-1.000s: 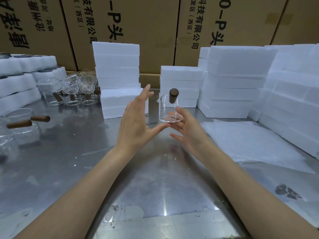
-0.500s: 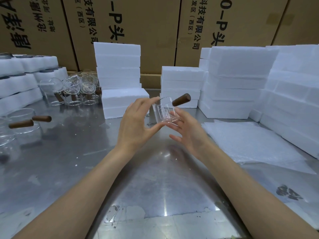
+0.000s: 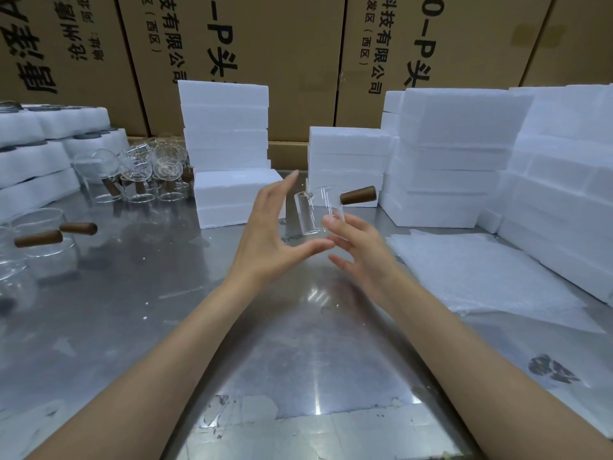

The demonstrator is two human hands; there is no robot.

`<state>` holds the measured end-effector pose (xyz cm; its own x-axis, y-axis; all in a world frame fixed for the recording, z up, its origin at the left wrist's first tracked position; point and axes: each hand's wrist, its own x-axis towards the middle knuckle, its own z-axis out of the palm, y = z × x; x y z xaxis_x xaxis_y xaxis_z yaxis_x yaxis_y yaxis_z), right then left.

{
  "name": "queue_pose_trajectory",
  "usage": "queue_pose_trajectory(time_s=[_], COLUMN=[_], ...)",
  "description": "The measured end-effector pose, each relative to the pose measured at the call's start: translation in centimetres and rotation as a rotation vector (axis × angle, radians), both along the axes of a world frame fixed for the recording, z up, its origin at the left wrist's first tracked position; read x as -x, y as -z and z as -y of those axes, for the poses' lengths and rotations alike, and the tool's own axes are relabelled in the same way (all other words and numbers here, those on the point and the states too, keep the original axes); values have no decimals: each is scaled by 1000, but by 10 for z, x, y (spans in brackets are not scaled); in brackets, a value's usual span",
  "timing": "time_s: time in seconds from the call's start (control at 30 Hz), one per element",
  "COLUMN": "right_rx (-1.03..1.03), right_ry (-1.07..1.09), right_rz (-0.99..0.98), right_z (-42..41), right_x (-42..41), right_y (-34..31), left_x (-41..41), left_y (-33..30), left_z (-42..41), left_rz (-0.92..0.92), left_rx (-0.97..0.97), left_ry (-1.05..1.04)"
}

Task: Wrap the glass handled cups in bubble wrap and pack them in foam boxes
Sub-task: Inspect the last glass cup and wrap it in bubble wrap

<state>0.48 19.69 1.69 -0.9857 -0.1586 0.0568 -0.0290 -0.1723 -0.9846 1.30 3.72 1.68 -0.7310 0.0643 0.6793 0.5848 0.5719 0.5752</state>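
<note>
Since one second ago, the clear glass cup with brown wooden handle (image 3: 320, 210) has tipped from upright to lying over, handle pointing right. It is held above the steel table (image 3: 166, 310), left of the white bubble wrap sheet (image 3: 481, 277). Right hand (image 3: 361, 250) fingertips grip its base; left hand (image 3: 268, 237) is spread, thumb touching beneath. The wrap lies nearest the right hand.
</note>
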Motion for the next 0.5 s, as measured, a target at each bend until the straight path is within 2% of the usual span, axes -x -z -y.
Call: queue_pose_trajectory(time_s=[0.1, 0.17, 0.5], right_rx=[53, 61, 23], right_ry=[-16, -39, -186], right_rz=[21, 24, 22], right_z=[0, -2, -1], right_x=[0, 0, 3], right_y=[-2, -3, 0], left_x=[4, 7, 7], left_y=[1, 2, 3], left_z=[0, 2, 0], left_rz=[300, 397, 493], left_rx=[-294, -412, -506], left_ry=[60, 106, 188])
